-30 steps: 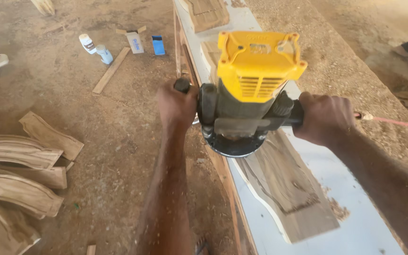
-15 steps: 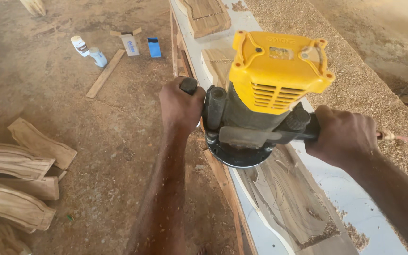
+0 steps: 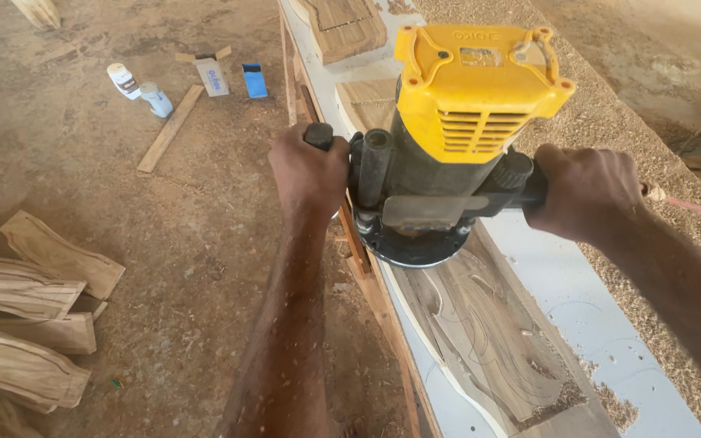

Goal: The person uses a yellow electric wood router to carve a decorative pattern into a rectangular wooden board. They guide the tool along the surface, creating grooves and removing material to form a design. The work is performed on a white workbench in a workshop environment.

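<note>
A plunge router [image 3: 448, 138] with a yellow cap and black body stands on a carved wooden panel [image 3: 488, 341] lying on a white workbench [image 3: 578, 300]. My left hand [image 3: 310, 174] grips its left handle. My right hand [image 3: 586, 191] grips its right handle. The router's round base [image 3: 411, 247] sits at the panel's far end, near the bench's left edge. Curved grooves are cut into the panel's near part.
More carved panels [image 3: 346, 24] lie farther along the bench. Sawdust [image 3: 675, 268] covers the bench's right side. Curved wooden pieces [image 3: 22, 324] are stacked on the dirt floor at left. Two bottles [image 3: 139, 89], small boxes [image 3: 233, 77] and a wood strip [image 3: 170, 128] lie beyond. A red cord [image 3: 695, 207] trails right.
The router and both hands appear to have moved away from me along the panel, uncovering more of the grooved wood. The view has also shifted closer.
</note>
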{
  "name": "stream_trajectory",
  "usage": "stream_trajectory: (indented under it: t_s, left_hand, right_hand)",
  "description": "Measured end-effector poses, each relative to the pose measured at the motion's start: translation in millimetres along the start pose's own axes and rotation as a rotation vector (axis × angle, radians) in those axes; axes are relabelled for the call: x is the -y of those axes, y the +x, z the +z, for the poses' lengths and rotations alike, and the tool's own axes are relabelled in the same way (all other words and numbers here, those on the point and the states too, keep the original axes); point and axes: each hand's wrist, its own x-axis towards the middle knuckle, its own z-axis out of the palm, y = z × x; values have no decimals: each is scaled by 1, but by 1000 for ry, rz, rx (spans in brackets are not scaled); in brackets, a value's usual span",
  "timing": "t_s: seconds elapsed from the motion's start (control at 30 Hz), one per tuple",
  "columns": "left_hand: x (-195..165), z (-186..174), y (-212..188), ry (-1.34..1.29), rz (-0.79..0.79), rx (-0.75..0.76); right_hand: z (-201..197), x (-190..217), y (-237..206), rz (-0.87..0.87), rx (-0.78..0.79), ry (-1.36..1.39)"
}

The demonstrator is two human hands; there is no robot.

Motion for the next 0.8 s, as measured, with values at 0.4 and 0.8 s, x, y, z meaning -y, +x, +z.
stream_trajectory:
  t_s: [0.4,0.8]
  left_hand:
    - [0,5,15,-48,143,19]
    - [7,5,15,-92,168,30]
  right_hand:
    - [-3,4,-13,-12,-115,84]
    - [-1,3,-20,5,-99,83]
